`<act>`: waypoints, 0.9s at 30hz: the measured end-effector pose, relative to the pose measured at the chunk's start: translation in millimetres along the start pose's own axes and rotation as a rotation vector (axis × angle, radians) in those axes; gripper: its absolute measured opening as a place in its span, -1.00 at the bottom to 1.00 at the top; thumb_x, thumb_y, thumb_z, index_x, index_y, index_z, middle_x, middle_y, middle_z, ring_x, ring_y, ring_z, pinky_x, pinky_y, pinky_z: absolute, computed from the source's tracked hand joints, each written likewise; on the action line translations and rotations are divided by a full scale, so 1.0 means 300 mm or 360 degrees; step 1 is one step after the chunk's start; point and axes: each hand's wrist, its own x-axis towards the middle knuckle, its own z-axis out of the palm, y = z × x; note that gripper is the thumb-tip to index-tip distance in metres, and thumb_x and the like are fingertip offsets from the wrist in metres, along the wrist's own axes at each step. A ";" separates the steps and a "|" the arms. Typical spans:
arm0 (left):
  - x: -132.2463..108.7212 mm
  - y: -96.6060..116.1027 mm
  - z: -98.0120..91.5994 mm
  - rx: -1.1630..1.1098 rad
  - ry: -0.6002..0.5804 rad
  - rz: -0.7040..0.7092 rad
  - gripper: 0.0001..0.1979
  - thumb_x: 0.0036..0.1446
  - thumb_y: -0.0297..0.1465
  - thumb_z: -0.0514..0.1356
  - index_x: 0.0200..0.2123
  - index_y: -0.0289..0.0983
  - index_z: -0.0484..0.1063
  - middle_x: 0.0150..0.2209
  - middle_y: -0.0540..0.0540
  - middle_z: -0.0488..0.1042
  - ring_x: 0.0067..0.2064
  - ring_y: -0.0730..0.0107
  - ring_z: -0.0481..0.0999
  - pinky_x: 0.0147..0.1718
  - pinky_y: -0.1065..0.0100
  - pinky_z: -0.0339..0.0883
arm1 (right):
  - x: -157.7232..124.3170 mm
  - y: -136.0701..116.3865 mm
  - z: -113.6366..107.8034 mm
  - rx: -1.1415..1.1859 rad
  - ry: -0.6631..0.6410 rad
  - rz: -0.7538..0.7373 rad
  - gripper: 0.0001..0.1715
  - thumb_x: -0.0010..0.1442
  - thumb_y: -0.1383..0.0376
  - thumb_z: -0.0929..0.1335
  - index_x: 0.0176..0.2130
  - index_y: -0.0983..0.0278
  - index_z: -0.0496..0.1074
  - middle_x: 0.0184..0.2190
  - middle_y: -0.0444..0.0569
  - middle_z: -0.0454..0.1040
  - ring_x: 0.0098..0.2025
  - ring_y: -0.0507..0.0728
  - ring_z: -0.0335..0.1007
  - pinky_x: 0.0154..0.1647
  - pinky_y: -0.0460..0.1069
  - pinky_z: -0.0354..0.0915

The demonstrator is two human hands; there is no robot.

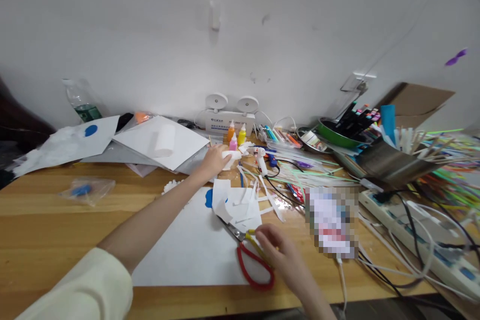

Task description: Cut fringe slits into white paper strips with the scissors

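Curls the right hand (275,247) at the yellow handle of the red-and-yellow scissors (237,234), fingers close together; cannot tell whether gripping. Shows the scissors' long axis slanting over a white paper sheet (176,255), blades pointing leftward and away to a white paper piece (221,194). Reaches the left hand (215,162) far forward, thumb at a white scrap (233,157), other fingers partly hidden, pinch unclear. Just beyond, shows a pink squeeze bottle (233,144)
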 end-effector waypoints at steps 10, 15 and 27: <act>-0.302 -0.047 -0.064 0.0066 -0.0146 -0.0041 -0.75 0.11 -0.34 -0.03 -0.25 -0.30 0.38 -0.26 -0.15 0.44 -0.19 0.26 0.39 -0.18 0.21 0.23 | -0.031 0.089 0.095 -0.0828 0.0036 -0.0140 -0.67 0.03 0.30 0.32 -0.14 0.25 0.36 -0.26 0.10 0.39 -0.22 0.26 0.37 -0.23 0.06 0.30; -0.478 -0.044 -0.093 -0.0070 -0.0252 -0.0273 -0.77 0.12 -0.31 -0.03 -0.27 -0.23 0.37 -0.25 -0.08 0.41 -0.18 0.32 0.36 -0.17 0.26 0.21 | -0.013 0.101 0.104 -0.1031 0.0049 -0.0199 -0.77 0.03 0.34 0.28 -0.24 0.34 0.38 -0.32 0.13 0.41 -0.29 0.24 0.39 -0.27 0.07 0.31; -0.620 0.014 -0.065 -0.1543 -0.0473 -0.1008 -0.69 0.03 -0.19 0.11 -0.21 -0.24 0.43 -0.16 -0.15 0.45 -0.12 0.23 0.39 -0.19 0.26 0.23 | -0.044 -0.016 0.077 -0.0074 -0.0046 -0.0055 -0.81 0.04 0.27 0.29 -0.29 0.30 0.27 -0.53 -0.09 0.39 -0.50 0.08 0.33 -0.49 -0.08 0.26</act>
